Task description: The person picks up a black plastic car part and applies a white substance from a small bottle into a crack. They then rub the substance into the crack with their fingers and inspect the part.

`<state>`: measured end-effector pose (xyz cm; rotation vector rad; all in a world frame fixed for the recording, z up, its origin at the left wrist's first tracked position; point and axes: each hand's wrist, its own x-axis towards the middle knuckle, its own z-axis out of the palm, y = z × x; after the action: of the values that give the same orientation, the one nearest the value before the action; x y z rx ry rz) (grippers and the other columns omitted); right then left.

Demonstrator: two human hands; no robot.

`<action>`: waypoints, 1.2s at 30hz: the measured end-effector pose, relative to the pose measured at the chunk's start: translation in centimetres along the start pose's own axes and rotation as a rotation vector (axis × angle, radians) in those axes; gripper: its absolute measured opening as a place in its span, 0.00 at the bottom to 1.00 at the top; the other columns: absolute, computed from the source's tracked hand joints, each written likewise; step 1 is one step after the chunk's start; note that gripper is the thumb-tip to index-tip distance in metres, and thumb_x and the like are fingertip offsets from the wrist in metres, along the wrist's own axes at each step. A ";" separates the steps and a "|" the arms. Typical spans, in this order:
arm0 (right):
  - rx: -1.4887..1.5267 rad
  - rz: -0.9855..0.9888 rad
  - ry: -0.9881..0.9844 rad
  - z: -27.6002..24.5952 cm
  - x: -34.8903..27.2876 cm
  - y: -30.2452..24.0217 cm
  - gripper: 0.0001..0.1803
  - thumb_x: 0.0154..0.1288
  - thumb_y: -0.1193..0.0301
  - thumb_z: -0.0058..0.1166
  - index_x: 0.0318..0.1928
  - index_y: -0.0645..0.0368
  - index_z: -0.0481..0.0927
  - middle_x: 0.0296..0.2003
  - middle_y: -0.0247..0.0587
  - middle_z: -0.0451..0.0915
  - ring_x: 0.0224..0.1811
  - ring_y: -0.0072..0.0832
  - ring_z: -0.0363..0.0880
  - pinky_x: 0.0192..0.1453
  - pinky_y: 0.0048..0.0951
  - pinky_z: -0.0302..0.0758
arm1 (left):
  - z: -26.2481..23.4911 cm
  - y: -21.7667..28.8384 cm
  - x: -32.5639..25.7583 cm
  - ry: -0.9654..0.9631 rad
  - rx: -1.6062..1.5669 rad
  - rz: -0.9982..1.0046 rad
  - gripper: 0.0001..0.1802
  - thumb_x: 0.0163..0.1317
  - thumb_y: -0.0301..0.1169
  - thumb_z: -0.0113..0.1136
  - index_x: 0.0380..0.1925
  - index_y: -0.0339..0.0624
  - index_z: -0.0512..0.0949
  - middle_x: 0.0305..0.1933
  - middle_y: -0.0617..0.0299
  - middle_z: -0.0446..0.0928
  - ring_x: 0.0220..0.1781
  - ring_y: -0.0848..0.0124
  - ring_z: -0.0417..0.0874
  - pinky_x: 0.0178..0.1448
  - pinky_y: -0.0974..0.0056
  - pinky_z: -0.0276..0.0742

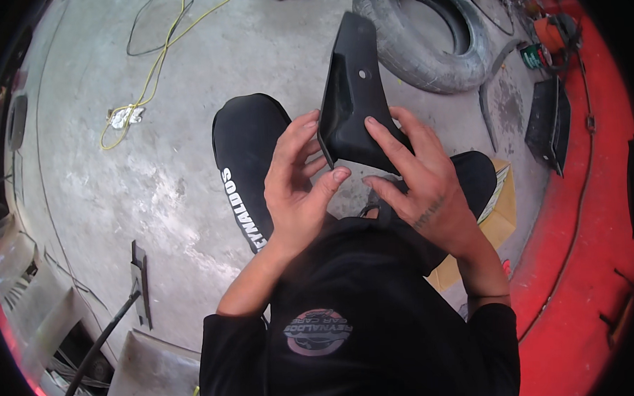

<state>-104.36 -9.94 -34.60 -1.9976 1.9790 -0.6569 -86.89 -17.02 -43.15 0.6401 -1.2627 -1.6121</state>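
Item one: a long black moulded-plastic panel (359, 108) with a narrow upper end, a wider foot and one small hole, raised above the grey concrete floor (174, 176) in front of the lap and carried by the two hands alone. We list the left hand (294, 188) as cupped loosely about the panel's left edge, fingertips at the side, thumb at the lower-left corner; how hard it presses we cannot tell. The right hand (426, 175) holds the right edge, index finger laid flat on the face, other fingers partly hidden behind, thumb apart below the lower edge. Surroundings, by floor edge: toward the far edge, a large dusty grey rubber tyre (425, 71); toward the far-left corner, a thin yellow cord (157, 67) meeting a crumpled white scrap (124, 118); along the right edge, a black angular panel (546, 121) beside a red painted surface (608, 221); near the right knee, an open brown cardboard box (500, 220). Risks, in our judgement: the long upper end has no support, so a slackened right hand could let it tip forward; a slip from the left fingertips could drop the foot, scuffing the plastic on concrete.
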 end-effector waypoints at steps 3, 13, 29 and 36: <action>-0.053 -0.010 -0.088 -0.8 0.3 -0.2 0.37 0.56 0.74 0.68 0.68 0.60 0.71 0.61 0.61 0.71 0.52 0.54 0.78 0.56 0.44 0.77 | -0.3 -0.2 0.6 0.001 0.023 -0.096 0.33 0.60 0.21 0.72 0.66 0.35 0.72 0.71 0.50 0.68 0.57 0.67 0.80 0.56 0.66 0.85; 0.162 0.012 -0.406 -6.0 5.5 0.9 0.19 0.57 0.68 0.58 0.48 0.64 0.82 0.27 0.55 0.81 0.33 0.51 0.82 0.40 0.46 0.77 | -1.2 -0.9 2.5 -0.140 0.125 -0.014 0.37 0.62 0.25 0.72 0.71 0.36 0.68 0.64 0.54 0.75 0.51 0.73 0.79 0.53 0.68 0.81; 0.084 -0.026 -0.595 -7.7 10.9 0.5 0.17 0.59 0.67 0.55 0.41 0.67 0.88 0.24 0.50 0.84 0.24 0.38 0.84 0.32 0.35 0.78 | -1.6 -0.8 4.3 -0.339 -0.161 -0.176 0.24 0.71 0.25 0.61 0.64 0.39 0.69 0.67 0.52 0.69 0.57 0.67 0.78 0.47 0.64 0.85; 0.032 0.175 -0.849 -8.3 15.5 -0.4 0.18 0.66 0.63 0.53 0.39 0.67 0.88 0.22 0.40 0.83 0.22 0.23 0.82 0.28 0.25 0.78 | -2.4 -2.2 6.1 -0.414 -0.440 -0.366 0.20 0.74 0.29 0.58 0.61 0.41 0.66 0.54 0.54 0.75 0.43 0.68 0.84 0.34 0.61 0.86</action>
<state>-108.39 -24.17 -25.09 -1.6408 1.5497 0.1947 -88.09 -23.51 -45.07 0.2730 -1.0517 -2.3298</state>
